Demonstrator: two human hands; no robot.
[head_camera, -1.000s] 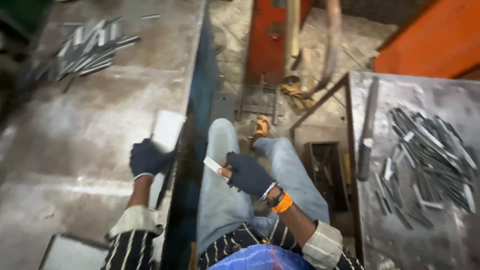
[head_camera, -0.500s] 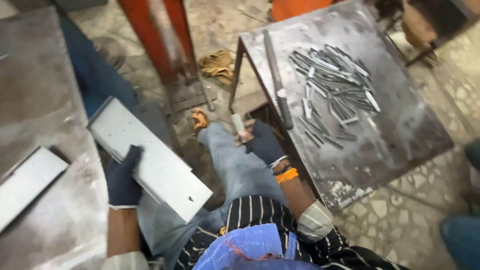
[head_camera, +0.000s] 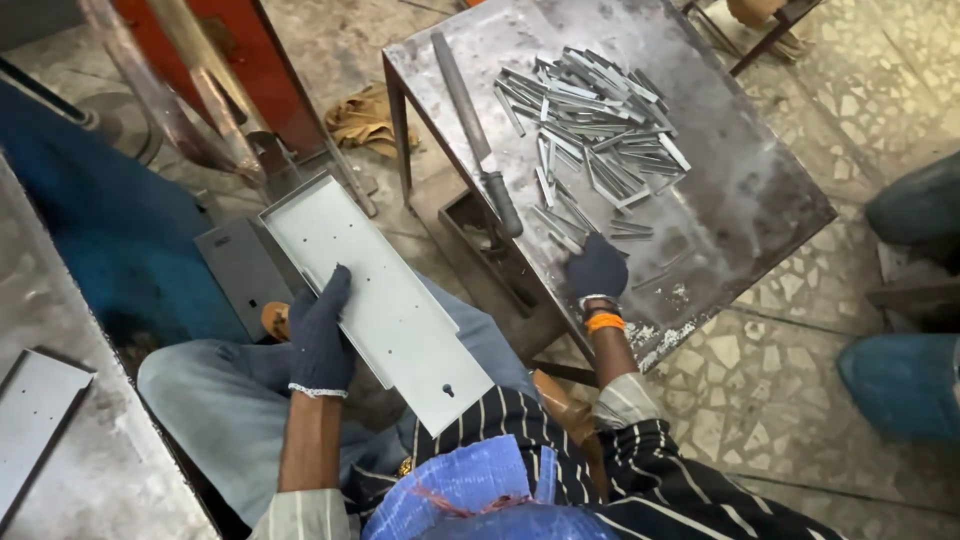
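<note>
My left hand (head_camera: 322, 338), in a dark glove, grips the edge of a long white sheet-metal tray (head_camera: 385, 300) with small holes, held flat over my lap. My right hand (head_camera: 596, 268), also gloved and wearing an orange wristband, rests on the steel table (head_camera: 760, 200) at the near edge of a pile of several small grey metal strips (head_camera: 590, 130). Whether its fingers hold a strip cannot be made out. A long metal file with a dark handle (head_camera: 475, 130) lies on the table left of the pile.
A grey worktop (head_camera: 90, 470) at lower left carries another white metal panel (head_camera: 35, 425). An orange-red machine frame (head_camera: 230, 70) and a tan rag (head_camera: 365, 115) lie ahead on the floor. Another person's blue-clad legs (head_camera: 905, 380) are at the right edge.
The view swung right. My left hand lifted the white tray off the left worktop onto my lap. My right hand reached from my lap to the strip pile on the table.
</note>
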